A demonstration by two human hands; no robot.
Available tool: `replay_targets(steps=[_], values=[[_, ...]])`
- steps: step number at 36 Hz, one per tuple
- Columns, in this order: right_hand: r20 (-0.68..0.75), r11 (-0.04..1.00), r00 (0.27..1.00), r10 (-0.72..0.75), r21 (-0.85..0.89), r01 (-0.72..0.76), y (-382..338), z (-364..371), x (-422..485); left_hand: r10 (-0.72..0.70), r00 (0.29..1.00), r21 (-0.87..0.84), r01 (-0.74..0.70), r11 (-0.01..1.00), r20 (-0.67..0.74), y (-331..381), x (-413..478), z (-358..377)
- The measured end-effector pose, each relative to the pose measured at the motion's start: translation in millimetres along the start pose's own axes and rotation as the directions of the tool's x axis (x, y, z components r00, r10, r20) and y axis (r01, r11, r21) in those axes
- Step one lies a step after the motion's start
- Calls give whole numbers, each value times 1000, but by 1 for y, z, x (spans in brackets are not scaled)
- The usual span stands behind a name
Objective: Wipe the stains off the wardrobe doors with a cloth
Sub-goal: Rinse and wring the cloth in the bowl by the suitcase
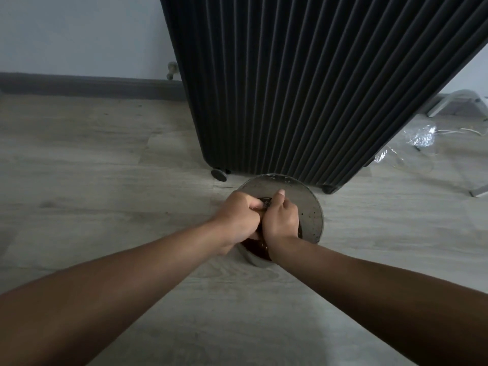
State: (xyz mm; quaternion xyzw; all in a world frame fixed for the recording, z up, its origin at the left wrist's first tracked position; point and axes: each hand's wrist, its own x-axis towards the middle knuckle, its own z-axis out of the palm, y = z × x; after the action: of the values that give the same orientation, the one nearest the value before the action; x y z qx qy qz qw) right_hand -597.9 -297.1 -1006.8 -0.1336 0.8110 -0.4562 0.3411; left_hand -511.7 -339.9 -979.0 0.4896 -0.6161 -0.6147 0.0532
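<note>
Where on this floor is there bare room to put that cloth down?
Left of the round grey basin, the pale wood floor lies bare up to the grey skirting board. Right of the black ribbed wardrobe it is crowded: crumpled clear plastic, a white cord, a white frame.

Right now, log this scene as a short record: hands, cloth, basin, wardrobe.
left hand: grips the dark cloth over the basin
right hand: grips the same cloth, beside the left hand
cloth: bunched between both hands, mostly hidden
basin: round, grey, on the floor, droplets on its wall
wardrobe: black, ribbed, on casters, right behind the basin
</note>
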Motion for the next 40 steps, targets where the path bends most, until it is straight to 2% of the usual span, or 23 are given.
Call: replay_targets(steps=[8,13,15,17,19,27,29,31,33,34,35,37,38,40], values=[[-31,999,998,49,23,-48,1,1,21,-15,999,-84,11,996,-46,1,-2,-2],[75,997,994,80,-1,-80,1,-5,32,-1,996,-30,-1,1000,-84,-3,-2,0],[158,990,980,121,55,-131,-1,-9,34,3,997,-30,-6,1000,-75,-2,-4,0],[272,957,945,179,174,-231,-5,-13,35,14,997,-35,-17,999,-81,-1,-5,-4],[362,930,909,205,219,-297,-8,-16,37,33,994,-35,-37,999,-103,2,-5,-10],[540,897,825,167,265,-355,-1,-34,49,45,993,24,-42,999,-112,-7,4,-27],[599,890,782,175,244,-386,3,-42,54,49,990,60,-42,997,-134,-12,7,-30],[710,892,676,198,155,-424,0,-49,57,57,985,70,-46,997,-162,-14,9,-32],[790,935,581,194,32,-354,-9,-55,57,70,982,74,-57,996,-176,-13,14,-35],[797,962,577,179,-21,-271,-13,-55,57,76,982,80,-63,995,-170,-13,17,-36],[774,984,615,151,-62,-165,-17,-53,59,81,984,89,-68,994,-158,-10,18,-37],[647,964,760,66,-237,118,-19,-45,66,97,989,128,-83,988,-114,-5,20,-38],[594,872,804,-5,-390,294,-20,-38,67,114,990,170,-98,981,-88,-2,20,-37],[630,565,775,-48,-623,541,-17,-21,68,146,989,268,-130,955,-40,4,16,-35]])
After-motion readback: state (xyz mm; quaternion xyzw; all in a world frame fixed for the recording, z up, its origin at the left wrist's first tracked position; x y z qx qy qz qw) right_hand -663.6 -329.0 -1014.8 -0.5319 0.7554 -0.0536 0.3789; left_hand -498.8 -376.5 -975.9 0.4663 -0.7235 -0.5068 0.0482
